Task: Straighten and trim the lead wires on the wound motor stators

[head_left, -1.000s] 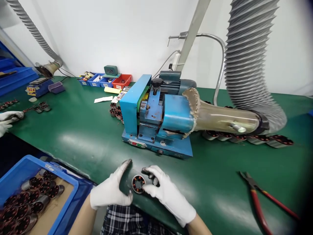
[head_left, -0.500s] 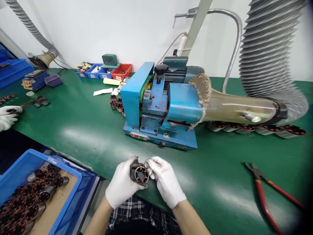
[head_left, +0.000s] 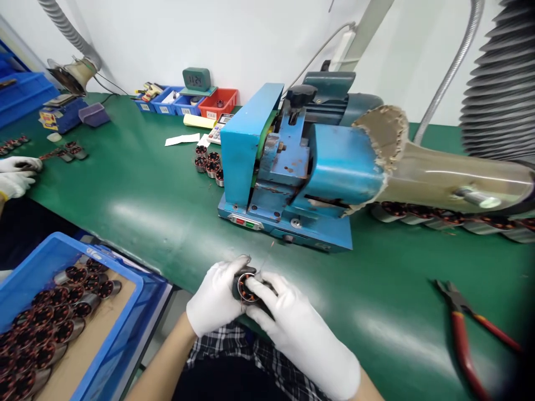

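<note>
A round motor stator (head_left: 242,288), with a metal ring and copper windings inside, is tilted so its open face points toward me. My left hand (head_left: 217,298), in a white glove with dark-stained fingertips, is wrapped round its left side. From the right, my right hand (head_left: 288,312), also gloved in white, closes on it. Its forefinger lies across the open face and its thumb sits below the rim. Both hands hold the stator low over the front edge of the green table (head_left: 167,223). The right hand's other fingertips are partly hidden.
Behind my hands stands a blue grinding machine (head_left: 351,161) with a clear suction duct (head_left: 451,172). Red-handled pliers (head_left: 460,317) lie at right. A blue bin (head_left: 134,301) at lower left holds several stators. Another person's gloved hands (head_left: 16,178) are at far left.
My right hand has moved from a pinch beside the stator's rim onto its face, forefinger across the opening. My left hand keeps its hold. The camera view has shifted.
</note>
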### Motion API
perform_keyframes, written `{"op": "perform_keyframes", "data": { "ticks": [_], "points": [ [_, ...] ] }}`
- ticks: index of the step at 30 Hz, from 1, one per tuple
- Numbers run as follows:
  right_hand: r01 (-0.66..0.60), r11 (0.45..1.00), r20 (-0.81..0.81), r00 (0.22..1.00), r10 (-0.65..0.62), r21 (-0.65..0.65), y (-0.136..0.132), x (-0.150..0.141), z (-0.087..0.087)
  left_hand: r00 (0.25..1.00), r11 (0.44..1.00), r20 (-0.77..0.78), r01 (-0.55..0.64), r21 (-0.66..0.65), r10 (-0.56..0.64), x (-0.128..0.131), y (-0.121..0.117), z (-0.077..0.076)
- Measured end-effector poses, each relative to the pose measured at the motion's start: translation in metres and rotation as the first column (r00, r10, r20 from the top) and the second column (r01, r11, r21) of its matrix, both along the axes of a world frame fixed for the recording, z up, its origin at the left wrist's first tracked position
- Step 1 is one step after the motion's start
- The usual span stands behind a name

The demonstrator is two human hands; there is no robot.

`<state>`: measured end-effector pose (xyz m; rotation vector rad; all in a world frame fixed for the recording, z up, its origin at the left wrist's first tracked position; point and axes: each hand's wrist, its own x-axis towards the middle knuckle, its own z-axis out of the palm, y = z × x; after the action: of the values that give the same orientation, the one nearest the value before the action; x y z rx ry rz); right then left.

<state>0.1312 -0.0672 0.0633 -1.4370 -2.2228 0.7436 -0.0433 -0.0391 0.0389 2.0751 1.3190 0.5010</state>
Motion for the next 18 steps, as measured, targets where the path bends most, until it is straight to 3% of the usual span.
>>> {"op": "perform_keyframes", "data": {
  "ticks": [3, 5, 8, 10, 13, 16, 18],
  "points": [
    [-0.014, 0.998, 0.09, 0.996, 0.008, 0.06, 0.003, -0.012, -0.013, 1.0, 1.0, -0.022, -0.007, -0.011, 0.007, 0.001, 0.002, 0.002],
    [-0.002, 1.0, -0.031, 1.0, 0.003, 0.028, 0.006, -0.011, -0.017, 1.0, 1.0, -0.019, -0.007, -0.01, 0.007, 0.002, 0.002, 0.003],
    [0.145, 0.981, -0.305, 0.935, -0.178, -0.128, 0.009, -0.004, -0.019, 1.0, 1.0, -0.012, -0.012, -0.016, 0.012, 0.002, 0.001, 0.004],
    [0.278, 0.94, -0.371, 0.867, -0.334, -0.197, 0.011, 0.003, -0.023, 1.0, 0.999, -0.007, -0.02, -0.032, 0.02, 0.002, 0.001, 0.004],
    [0.383, 0.914, -0.237, 0.883, -0.405, -0.135, 0.011, 0.017, -0.028, 1.0, 0.998, 0.005, -0.022, -0.054, 0.022, 0.002, 0.001, 0.005],
    [0.307, 0.951, -0.063, 0.949, -0.309, -0.042, 0.007, 0.03, -0.027, 1.0, 0.997, 0.018, -0.018, -0.071, 0.019, 0.001, 0.003, 0.004],
    [0.257, 0.966, -0.072, 0.964, -0.255, 0.022, 0.001, 0.033, -0.021, 1.0, 0.996, 0.027, -0.008, -0.083, 0.011, -0.001, 0.004, 0.002]
  ]
}}
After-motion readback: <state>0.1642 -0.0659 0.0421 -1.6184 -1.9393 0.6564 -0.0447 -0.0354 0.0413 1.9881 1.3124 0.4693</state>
